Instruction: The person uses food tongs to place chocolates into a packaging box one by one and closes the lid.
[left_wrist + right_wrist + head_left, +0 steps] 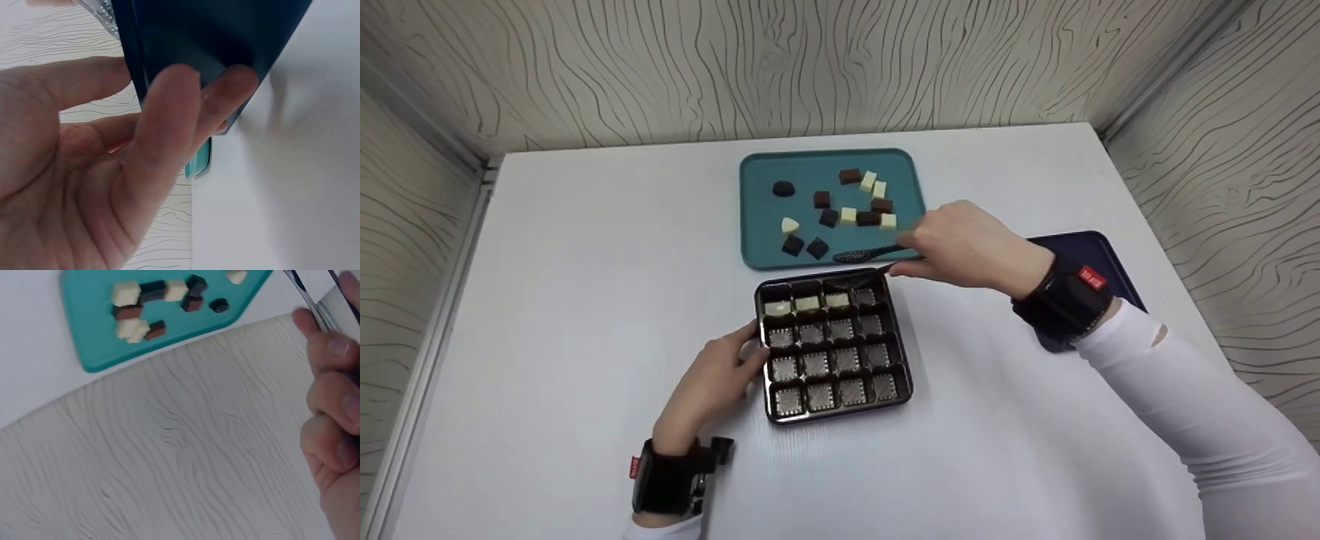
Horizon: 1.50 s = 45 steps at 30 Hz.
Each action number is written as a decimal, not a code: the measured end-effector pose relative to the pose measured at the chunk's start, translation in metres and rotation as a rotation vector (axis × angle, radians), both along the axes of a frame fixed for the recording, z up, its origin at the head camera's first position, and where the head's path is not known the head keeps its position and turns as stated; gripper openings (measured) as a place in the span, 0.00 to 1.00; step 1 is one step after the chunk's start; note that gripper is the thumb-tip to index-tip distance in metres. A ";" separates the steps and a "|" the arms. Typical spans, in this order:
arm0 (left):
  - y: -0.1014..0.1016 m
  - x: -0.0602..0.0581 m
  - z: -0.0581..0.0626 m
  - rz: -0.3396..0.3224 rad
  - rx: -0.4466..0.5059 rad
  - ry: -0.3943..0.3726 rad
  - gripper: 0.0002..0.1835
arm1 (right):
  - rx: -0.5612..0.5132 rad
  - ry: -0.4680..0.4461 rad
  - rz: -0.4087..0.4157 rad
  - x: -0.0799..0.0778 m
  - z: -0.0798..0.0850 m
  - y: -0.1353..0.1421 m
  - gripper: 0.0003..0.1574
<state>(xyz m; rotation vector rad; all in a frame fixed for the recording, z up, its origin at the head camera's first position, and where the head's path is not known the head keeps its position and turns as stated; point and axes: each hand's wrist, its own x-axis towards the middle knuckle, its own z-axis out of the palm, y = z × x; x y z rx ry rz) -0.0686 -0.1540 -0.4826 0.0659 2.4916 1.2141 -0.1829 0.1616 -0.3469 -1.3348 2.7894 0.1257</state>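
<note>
A black chocolate box [840, 412] with a grid of square compartments stands in the middle of the head view. White chocolates [808, 304] sit in three compartments of its far row, from the left. My left hand [712, 375] grips the box's left side; in the left wrist view the dark underside [191, 34] shows above the fingers [169, 107]. Black tongs [870, 253] with perforated ends are in my right hand [967, 244], their tips spread apart. One tip overlaps the box's far row, the other the near edge of the teal tray [757, 172].
Several loose dark, brown and white chocolates [848, 216] lie on the teal tray behind the box. A dark blue tray [1087, 251] is at the right, partly covered by the right wrist. Wood-patterned panels [780, 75] border the white table [585, 300].
</note>
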 end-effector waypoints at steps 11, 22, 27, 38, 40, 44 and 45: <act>0.000 -0.001 -0.001 -0.010 -0.003 0.002 0.30 | -0.168 0.055 -0.210 -0.007 -0.034 0.054 0.21; 0.000 -0.001 0.000 -0.004 0.012 -0.026 0.31 | -0.111 0.045 -0.372 -0.033 -0.058 0.083 0.22; 0.000 -0.001 0.000 -0.002 0.014 -0.023 0.31 | -0.104 0.052 -0.381 -0.044 -0.063 0.080 0.23; 0.001 -0.001 -0.001 0.005 0.006 -0.010 0.31 | -0.101 0.003 -0.376 -0.057 -0.069 0.067 0.26; 0.001 0.000 -0.001 0.008 0.004 -0.015 0.31 | -0.101 0.000 -0.369 -0.058 -0.069 0.067 0.26; 0.000 -0.001 -0.002 0.005 0.009 -0.015 0.30 | -0.097 -0.006 -0.349 -0.059 -0.069 0.067 0.25; 0.000 -0.001 -0.002 0.004 0.011 -0.014 0.30 | -0.095 -0.008 -0.345 -0.059 -0.069 0.068 0.25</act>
